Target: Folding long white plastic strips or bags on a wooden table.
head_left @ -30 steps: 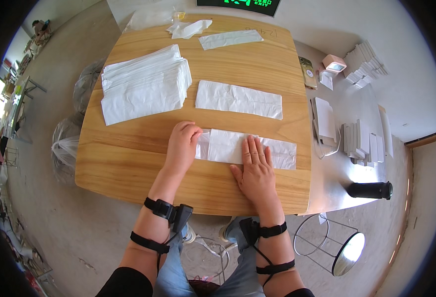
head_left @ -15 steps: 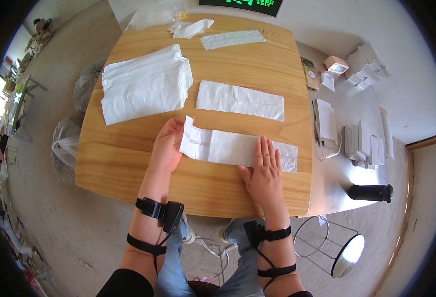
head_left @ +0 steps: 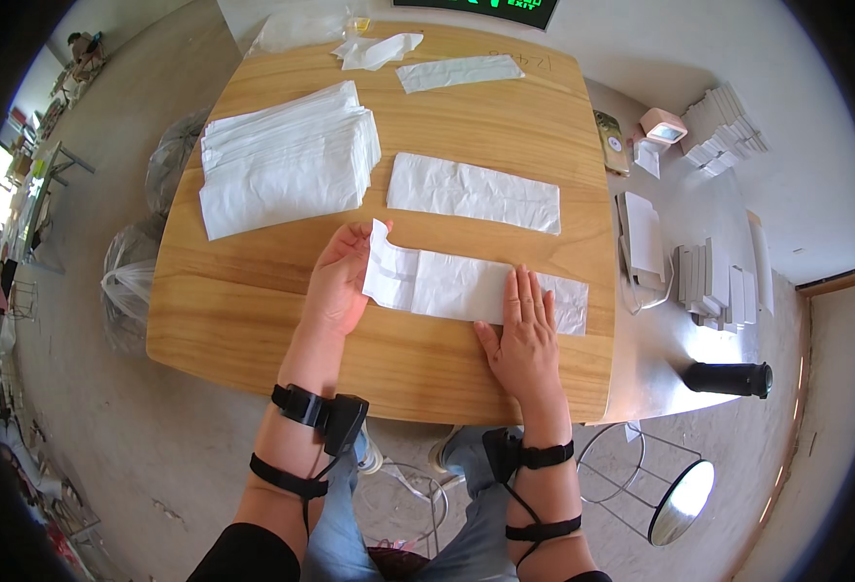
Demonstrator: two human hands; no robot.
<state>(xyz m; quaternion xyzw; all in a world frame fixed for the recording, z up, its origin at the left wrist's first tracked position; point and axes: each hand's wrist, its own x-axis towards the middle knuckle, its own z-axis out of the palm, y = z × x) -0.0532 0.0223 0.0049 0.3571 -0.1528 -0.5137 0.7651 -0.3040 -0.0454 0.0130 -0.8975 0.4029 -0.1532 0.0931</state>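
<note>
A long white paper strip point(head_left: 458, 283) lies across the near part of the wooden table. My left hand point(head_left: 338, 283) holds its raised left end, with the fingers partly hidden behind the paper. The strip curls upward there, and creases cross it near that end. Over its right part my right hand point(head_left: 527, 339) lies flat, fingers stretched out, pressing the paper to the wood. Just beyond is a second white strip point(head_left: 474, 194), crinkled and flat. A thick stack of white sheets point(head_left: 282, 165) stands to the left of that one.
At the table's point(head_left: 243, 320) far side lie another strip point(head_left: 461, 73), a crumpled paper point(head_left: 379, 51) and clear plastic point(head_left: 296, 31). A side table to the right bears a phone point(head_left: 612, 143), white boxes point(head_left: 713, 276) and a black cylinder point(head_left: 728, 379). A stool point(head_left: 681, 504) stands below.
My left hand has shifted slightly right, and the raised left end of the strip is bent more upright. My right hand remains flat on the paper.
</note>
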